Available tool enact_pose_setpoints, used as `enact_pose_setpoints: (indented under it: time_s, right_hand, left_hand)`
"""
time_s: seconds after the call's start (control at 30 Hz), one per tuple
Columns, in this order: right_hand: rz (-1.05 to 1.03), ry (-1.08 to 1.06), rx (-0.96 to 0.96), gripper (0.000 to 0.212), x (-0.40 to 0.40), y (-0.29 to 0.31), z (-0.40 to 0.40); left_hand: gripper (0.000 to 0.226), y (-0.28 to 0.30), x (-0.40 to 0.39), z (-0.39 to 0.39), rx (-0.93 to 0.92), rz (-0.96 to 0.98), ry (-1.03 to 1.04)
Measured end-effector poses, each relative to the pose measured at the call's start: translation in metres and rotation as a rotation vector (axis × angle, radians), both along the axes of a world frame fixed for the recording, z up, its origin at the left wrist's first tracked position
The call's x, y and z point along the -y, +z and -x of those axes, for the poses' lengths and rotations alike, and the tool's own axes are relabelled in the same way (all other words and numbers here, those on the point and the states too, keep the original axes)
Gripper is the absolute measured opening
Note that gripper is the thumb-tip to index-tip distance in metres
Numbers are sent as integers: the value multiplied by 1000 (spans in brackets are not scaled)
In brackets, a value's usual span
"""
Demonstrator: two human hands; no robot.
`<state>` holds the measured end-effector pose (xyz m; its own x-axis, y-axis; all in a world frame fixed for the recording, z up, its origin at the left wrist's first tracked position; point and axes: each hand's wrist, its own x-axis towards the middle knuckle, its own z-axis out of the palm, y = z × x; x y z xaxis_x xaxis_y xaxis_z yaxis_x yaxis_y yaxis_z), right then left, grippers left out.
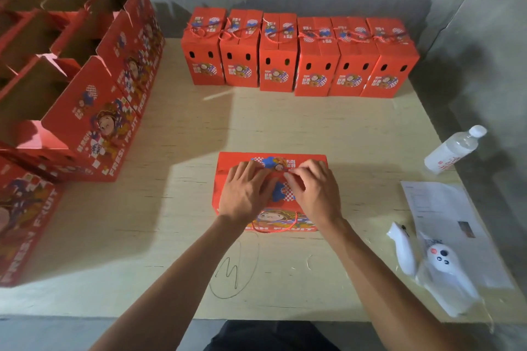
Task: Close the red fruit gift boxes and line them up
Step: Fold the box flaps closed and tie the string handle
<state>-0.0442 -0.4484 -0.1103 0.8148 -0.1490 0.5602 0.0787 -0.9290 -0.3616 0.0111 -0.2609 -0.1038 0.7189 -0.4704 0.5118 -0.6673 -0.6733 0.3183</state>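
Both hands on the red box (308,162): left hand (245,194) presses flat, fingers spread, pinning the lid; right hand (313,194) curls, pinching its top seam. Closed row (299,65) waits well beyond.

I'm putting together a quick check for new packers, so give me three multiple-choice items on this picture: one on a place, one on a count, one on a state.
1. Where does the water bottle lie?
A. At the table's right edge
B. Among the open boxes on the left
C. On top of the far row

2. How many closed boxes stand in the far row?
A. Four
B. Six
C. Nine

3. What state is the box under the hands in?
A. Standing with its flaps up
B. Top flaps folded down, hands on them
C. Crushed flat

Key: 1 A, it lies on its side near the paper sheet; 2 B, six fronts stand side by side; 3 B, the left hand and right hand rest on its top.
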Motion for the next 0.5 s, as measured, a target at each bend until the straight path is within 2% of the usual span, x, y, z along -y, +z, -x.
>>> enact_pose_setpoints:
  time_s: [0.3, 0.5]
  right_hand:
    - [-24, -8, 80, 37, 1, 1, 6]
    - [23, -7, 32, 34, 2, 2, 4]
  left_hand:
    - [19, -7, -6, -3, 78, 103, -57]
    - [19, -1, -4, -2, -27, 103, -17]
